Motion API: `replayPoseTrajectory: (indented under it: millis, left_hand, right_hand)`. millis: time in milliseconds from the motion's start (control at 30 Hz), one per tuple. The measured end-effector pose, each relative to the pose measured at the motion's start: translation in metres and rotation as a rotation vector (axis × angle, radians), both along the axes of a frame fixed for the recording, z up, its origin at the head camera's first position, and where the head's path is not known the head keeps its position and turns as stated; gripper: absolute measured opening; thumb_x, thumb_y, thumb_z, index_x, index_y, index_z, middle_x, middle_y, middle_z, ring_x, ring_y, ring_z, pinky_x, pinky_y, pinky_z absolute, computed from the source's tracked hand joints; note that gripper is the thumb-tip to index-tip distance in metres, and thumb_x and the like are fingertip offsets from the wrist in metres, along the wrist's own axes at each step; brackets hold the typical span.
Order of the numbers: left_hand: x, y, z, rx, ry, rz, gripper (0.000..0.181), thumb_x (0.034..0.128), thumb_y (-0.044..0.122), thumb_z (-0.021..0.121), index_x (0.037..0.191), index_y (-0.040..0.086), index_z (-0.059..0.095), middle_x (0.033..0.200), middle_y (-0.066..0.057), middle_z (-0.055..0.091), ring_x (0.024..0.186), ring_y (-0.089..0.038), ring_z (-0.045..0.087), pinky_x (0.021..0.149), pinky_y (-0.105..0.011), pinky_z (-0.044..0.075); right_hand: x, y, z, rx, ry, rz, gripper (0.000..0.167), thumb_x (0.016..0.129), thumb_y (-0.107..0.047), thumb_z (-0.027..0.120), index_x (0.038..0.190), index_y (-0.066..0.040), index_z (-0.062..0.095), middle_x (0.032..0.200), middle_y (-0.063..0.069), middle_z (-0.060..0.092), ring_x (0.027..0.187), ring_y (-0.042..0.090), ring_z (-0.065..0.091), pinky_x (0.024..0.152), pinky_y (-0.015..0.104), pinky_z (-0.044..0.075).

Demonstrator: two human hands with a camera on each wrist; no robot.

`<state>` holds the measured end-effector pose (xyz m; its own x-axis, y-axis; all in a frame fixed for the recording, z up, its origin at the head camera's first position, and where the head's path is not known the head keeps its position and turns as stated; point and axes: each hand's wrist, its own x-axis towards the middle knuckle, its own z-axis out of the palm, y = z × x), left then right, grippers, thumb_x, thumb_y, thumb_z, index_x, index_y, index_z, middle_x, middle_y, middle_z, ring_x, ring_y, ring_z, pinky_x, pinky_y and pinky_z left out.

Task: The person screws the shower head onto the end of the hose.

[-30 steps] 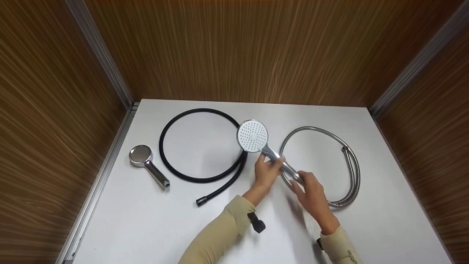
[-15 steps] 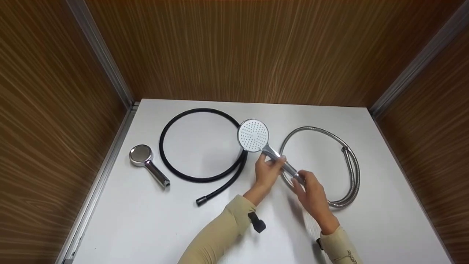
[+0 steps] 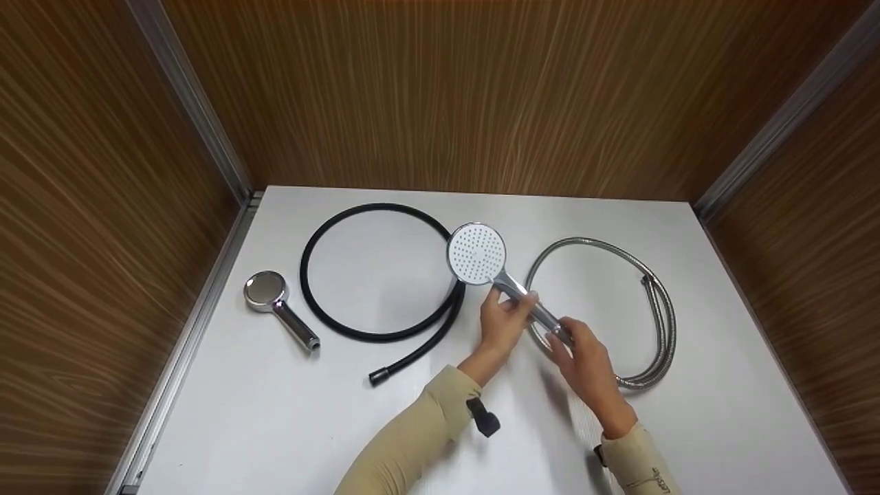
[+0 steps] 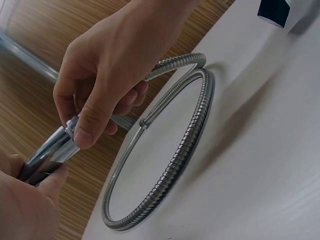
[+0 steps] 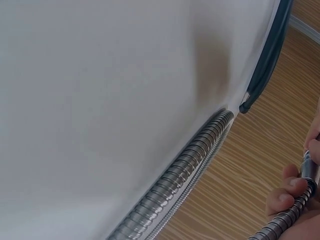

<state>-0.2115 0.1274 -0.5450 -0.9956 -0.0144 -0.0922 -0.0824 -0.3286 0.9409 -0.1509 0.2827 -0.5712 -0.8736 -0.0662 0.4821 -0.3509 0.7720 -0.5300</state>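
A chrome shower head (image 3: 476, 254) with a round white spray face is held above the table, its face toward the head camera. My left hand (image 3: 502, 326) grips its handle, thumb on top. At the handle's lower end, my right hand (image 3: 586, 364) pinches the joint with thumb and fingers. The silver metal hose (image 4: 175, 165) runs from the right hand down to a coil on the table. In the right wrist view, the hose end (image 5: 300, 202) meets the handle inside the right fingers; the threads are hidden.
A second, smaller chrome shower head (image 3: 282, 313) lies at the left of the white table (image 3: 261, 426). Beside it is a coiled black hose (image 3: 344, 333), its end toward the front. Wood-grain panels (image 3: 440, 96) enclose the back and sides.
The shower head has shifted very slightly to the right, and the right fingers have moved a little at the handle's end. Both grips stay as they were.
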Motion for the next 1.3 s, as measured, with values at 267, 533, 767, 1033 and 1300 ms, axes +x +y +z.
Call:
replayPoseTrajectory:
  millis: [267,533,767,1033,1300]
  left_hand:
    - [0.0014,0.0004,0.0009,0.042,0.019,0.008,0.038,0.0939,0.009,0.080,0.125,-0.001,0.061,0.100,-0.026,0.079,0.090,-0.028,0.081,0.080,-0.035,0.071]
    - [0.0016,0.0004,0.0020,0.093,0.011,-0.019,0.040,0.0950,0.007,0.078,0.130,0.000,0.060,0.103,-0.026,0.078,0.094,-0.031,0.080,0.084,-0.036,0.070]
    - [0.0016,-0.0019,0.0027,0.105,0.005,-0.056,0.053,0.0959,0.009,0.078,0.143,0.001,0.054,0.107,-0.026,0.077,0.100,-0.032,0.079,0.088,-0.035,0.070]
    - [0.0024,-0.0014,0.0017,0.120,0.015,-0.044,0.049,0.0956,0.007,0.078,0.139,0.000,0.056,0.103,-0.026,0.078,0.094,-0.029,0.080,0.085,-0.037,0.070]
    - [0.0033,-0.0016,0.0031,0.121,0.006,-0.039,0.050,0.0954,0.007,0.078,0.140,0.000,0.056,0.105,-0.027,0.078,0.096,-0.030,0.080,0.085,-0.037,0.070]
  right_hand:
    - [0.0008,0.0001,-0.0017,0.028,0.039,0.015,0.035,0.095,-0.002,0.077,0.126,0.005,0.062,0.100,0.013,0.070,0.088,0.026,0.072,0.074,0.049,0.065]
    - [0.0021,0.0006,-0.0011,-0.007,0.033,0.011,0.036,0.093,0.002,0.077,0.124,0.006,0.061,0.102,0.017,0.074,0.087,0.026,0.073,0.072,0.050,0.064]
    - [0.0030,0.0015,-0.0022,0.030,0.082,0.014,0.032,0.096,-0.001,0.075,0.125,0.007,0.063,0.100,0.016,0.072,0.078,0.020,0.063,0.062,0.045,0.057]
    - [0.0025,-0.0005,-0.0019,-0.009,0.055,0.025,0.049,0.088,0.003,0.082,0.128,0.007,0.054,0.100,0.019,0.074,0.078,0.022,0.066,0.062,0.042,0.059]
    - [0.0039,0.0008,-0.0005,-0.014,0.022,0.020,0.035,0.094,0.002,0.076,0.123,0.004,0.058,0.102,0.017,0.076,0.087,0.026,0.074,0.066,0.046,0.062]
